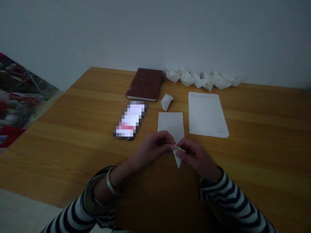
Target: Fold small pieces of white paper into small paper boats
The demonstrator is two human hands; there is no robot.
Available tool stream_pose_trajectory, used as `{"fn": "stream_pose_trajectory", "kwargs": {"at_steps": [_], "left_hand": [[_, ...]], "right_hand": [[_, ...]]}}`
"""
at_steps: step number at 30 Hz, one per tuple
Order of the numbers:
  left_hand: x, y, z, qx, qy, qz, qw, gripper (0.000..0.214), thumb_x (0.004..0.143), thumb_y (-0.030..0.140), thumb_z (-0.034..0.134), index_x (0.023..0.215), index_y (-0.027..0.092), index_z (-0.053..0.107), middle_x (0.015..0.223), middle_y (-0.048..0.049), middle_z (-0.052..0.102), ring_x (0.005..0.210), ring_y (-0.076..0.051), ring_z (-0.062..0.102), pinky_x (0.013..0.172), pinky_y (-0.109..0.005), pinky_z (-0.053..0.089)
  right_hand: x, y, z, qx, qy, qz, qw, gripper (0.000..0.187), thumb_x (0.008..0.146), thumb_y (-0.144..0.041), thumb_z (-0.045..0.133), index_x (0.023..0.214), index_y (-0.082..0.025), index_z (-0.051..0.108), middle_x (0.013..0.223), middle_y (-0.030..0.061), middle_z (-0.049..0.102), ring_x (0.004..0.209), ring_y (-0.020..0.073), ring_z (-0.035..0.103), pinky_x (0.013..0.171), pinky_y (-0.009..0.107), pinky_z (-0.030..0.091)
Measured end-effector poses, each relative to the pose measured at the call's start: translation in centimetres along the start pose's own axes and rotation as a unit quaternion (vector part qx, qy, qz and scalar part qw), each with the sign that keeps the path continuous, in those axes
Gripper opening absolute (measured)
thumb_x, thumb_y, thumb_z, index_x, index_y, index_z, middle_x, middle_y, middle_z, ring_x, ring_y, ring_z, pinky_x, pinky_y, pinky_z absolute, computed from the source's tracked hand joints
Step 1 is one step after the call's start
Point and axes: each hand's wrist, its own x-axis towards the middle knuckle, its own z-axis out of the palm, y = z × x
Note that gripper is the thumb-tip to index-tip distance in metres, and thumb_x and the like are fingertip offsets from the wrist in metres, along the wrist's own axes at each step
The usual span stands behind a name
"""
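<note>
Between both hands, over the near middle of the table, is a small folded piece of white paper [178, 159] with a point facing down toward me. My left hand [159, 145] pinches its upper left side. On its right side my right hand [194, 156] grips it with thumb and fingers, which partly cover it. Just beyond the hands lies a lined sheet of paper [170, 122], its near part hidden by them. A small folded paper piece [167, 102] sits behind that sheet.
A blurred-screen phone [131, 119] lies left of the sheets, with a brown notebook [147, 84] behind it. At right is a larger white lined sheet [206, 114]. Several folded paper shapes [187, 77] stand in a row by the wall. The wooden table [73, 129] ends at left.
</note>
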Motion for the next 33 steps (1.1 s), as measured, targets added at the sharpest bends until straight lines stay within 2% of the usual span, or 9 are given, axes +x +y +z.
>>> {"fn": "stream_pose_trajectory", "kwargs": {"at_steps": [2,6,10,12,17,24,30,33], "left_hand": [[0.0,0.1,0.1,-0.034,0.024,-0.018,0.999,0.017,0.08,0.024,0.073,0.075,0.012,0.061,0.066,-0.0005,0.065,0.062,-0.011,0.062,0.059,-0.022,0.05],[0.0,0.5,0.4,-0.044,0.122,-0.012,0.992,0.019,0.077,0.024,0.076,0.073,0.012,0.062,0.07,-0.0033,0.071,0.067,-0.013,0.067,0.065,-0.023,0.054],[-0.1,0.8,0.7,-0.043,0.116,-0.033,0.992,0.019,0.079,0.027,0.075,0.075,0.012,0.064,0.077,-0.0067,0.075,0.073,-0.015,0.071,0.07,-0.026,0.057],[-0.1,0.7,0.9,-0.048,0.111,-0.04,0.992,0.019,0.079,0.027,0.075,0.076,0.012,0.064,0.079,-0.0073,0.076,0.075,-0.015,0.071,0.07,-0.025,0.056],[-0.1,0.2,1.4,-0.064,0.115,-0.041,0.99,0.021,0.078,0.028,0.076,0.074,0.012,0.062,0.081,-0.0078,0.076,0.076,-0.017,0.072,0.071,-0.026,0.057],[-0.1,0.0,1.5,-0.104,0.11,-0.031,0.988,0.023,0.077,0.024,0.077,0.071,0.013,0.057,0.072,-0.0023,0.073,0.069,-0.012,0.071,0.064,-0.02,0.055],[0.0,-0.2,1.6,-0.11,0.126,-0.05,0.985,0.024,0.075,0.021,0.078,0.071,0.013,0.056,0.072,-0.0034,0.073,0.07,-0.013,0.072,0.064,-0.02,0.055],[0.1,-0.3,1.4,-0.114,0.119,-0.063,0.984,0.024,0.074,0.023,0.08,0.082,0.013,0.06,0.074,-0.0036,0.075,0.07,-0.014,0.072,0.063,-0.02,0.056]], "right_hand": [[0.1,0.1,0.1,0.019,0.056,-0.018,0.998,0.016,0.086,-0.036,0.065,0.088,-0.021,0.061,0.067,-0.0044,0.061,0.056,0.0098,0.058,0.052,0.02,0.049],[0.2,0.4,0.2,0.024,0.158,-0.067,0.985,0.015,0.08,-0.032,0.073,0.088,-0.022,0.067,0.076,-0.0008,0.072,0.067,0.014,0.069,0.064,0.026,0.058],[0.3,0.3,0.1,-0.044,0.222,-0.066,0.972,0.009,0.076,-0.029,0.076,0.079,-0.021,0.072,0.076,0.002,0.075,0.068,0.0173,0.072,0.064,0.03,0.061],[0.4,0.2,0.2,-0.032,0.239,-0.06,0.969,0.011,0.077,-0.03,0.075,0.074,-0.021,0.07,0.069,0.0015,0.075,0.063,0.0174,0.072,0.061,0.03,0.061],[0.5,0.0,0.6,0.038,0.269,-0.044,0.961,0.021,0.073,-0.036,0.079,0.068,-0.022,0.064,0.062,0.0014,0.074,0.057,0.019,0.072,0.06,0.033,0.064],[0.4,0.0,0.8,0.058,0.254,-0.045,0.964,0.026,0.078,-0.04,0.075,0.069,-0.022,0.06,0.061,0.0021,0.074,0.054,0.0191,0.072,0.057,0.033,0.064],[0.5,-0.2,0.8,0.059,0.265,-0.043,0.961,0.027,0.075,-0.04,0.078,0.067,-0.021,0.061,0.061,0.0022,0.074,0.056,0.0191,0.073,0.058,0.032,0.065],[0.5,-0.1,0.8,0.054,0.261,-0.032,0.963,0.027,0.074,-0.039,0.079,0.066,-0.02,0.06,0.061,0.0025,0.074,0.057,0.02,0.074,0.059,0.033,0.065]]}}
